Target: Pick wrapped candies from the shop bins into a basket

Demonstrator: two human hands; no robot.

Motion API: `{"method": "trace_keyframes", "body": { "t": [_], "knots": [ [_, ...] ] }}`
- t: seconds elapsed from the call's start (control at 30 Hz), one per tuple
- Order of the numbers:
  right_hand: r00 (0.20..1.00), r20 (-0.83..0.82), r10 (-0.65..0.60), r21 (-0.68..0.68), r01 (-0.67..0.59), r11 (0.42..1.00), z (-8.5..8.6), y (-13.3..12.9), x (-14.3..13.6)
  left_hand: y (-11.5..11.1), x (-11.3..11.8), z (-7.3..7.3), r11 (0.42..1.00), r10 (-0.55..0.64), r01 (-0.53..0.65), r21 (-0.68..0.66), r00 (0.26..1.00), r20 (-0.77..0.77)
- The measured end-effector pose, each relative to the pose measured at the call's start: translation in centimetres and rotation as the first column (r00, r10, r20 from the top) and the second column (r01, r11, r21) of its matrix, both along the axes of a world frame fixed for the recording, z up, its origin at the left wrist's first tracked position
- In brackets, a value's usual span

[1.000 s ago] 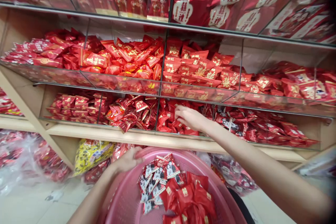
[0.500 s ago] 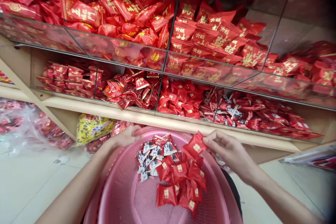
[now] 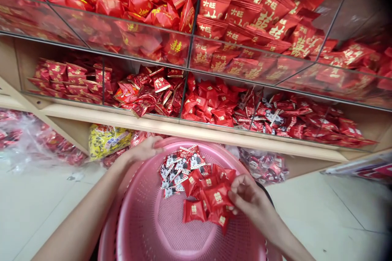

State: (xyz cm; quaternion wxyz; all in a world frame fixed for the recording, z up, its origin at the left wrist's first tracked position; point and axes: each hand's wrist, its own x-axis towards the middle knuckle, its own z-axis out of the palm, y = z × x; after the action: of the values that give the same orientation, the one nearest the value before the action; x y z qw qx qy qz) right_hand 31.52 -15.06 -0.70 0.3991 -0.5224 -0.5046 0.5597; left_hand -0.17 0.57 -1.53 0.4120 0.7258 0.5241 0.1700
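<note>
A round pink plastic basket [image 3: 139, 216] with a mesh bottom stands in front of me. My left hand [image 3: 143, 151] is closed on its far left rim. Between the thumb and fingertips of my right hand [image 3: 251, 200] is a red candy packet [image 3: 217, 196] with gold print, held low over similar red packets [image 3: 194, 211] in the basket. Beside that pile, toward the far left, lies a cluster of black, white and red patterned packets [image 3: 175, 173]. The held packet and my right fingers hide part of the red pile.
Clear-fronted shelf bins hold large red packets [image 3: 241, 12] above and smaller ones [image 3: 211, 104] below. A wooden shelf edge [image 3: 147, 124] runs just beyond the basket. Below it are a yellow bag [image 3: 110, 140] and a clear bag of packets [image 3: 265, 166]. Tiled floor [image 3: 318, 212] lies around.
My right hand has moved left and down with the red candy packet, from the basket's right rim to over the pile. My left hand stays at the rim. The view has tilted down.
</note>
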Motion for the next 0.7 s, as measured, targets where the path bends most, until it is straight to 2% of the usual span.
{"method": "trace_keyframes", "body": {
  "t": [0.1, 0.23, 0.53, 0.63, 0.7],
  "knots": [
    [0.990, 0.110, 0.091, -0.005, -0.091, 0.996, -1.2, -1.3, -1.0, -0.1, 0.0, 0.2, 1.000, -0.007, 0.007, 0.010, 0.999, -0.043],
    [0.915, 0.360, 0.184, -0.003, -0.196, 0.981, -1.7, -2.2, -1.9, -0.2, 0.2, 0.6, 1.000, 0.005, -0.004, 0.015, 0.998, -0.067],
    [0.758, 0.624, 0.189, 0.014, -0.253, 0.967, -2.4, -2.5, -2.6, -0.4, 0.5, 1.0, 0.996, 0.012, -0.015, -0.084, 0.999, -0.045],
    [0.677, 0.707, 0.203, 0.016, -0.303, 0.953, -3.2, -2.9, -2.5, -0.3, 0.4, 0.9, 0.996, 0.008, -0.010, -0.087, 1.000, -0.022],
    [0.589, 0.785, 0.190, 0.036, -0.350, 0.936, -3.7, -3.1, -2.4, -0.2, 0.4, 0.7, 0.997, 0.022, -0.023, -0.067, 1.000, -0.021]
  ]
}}
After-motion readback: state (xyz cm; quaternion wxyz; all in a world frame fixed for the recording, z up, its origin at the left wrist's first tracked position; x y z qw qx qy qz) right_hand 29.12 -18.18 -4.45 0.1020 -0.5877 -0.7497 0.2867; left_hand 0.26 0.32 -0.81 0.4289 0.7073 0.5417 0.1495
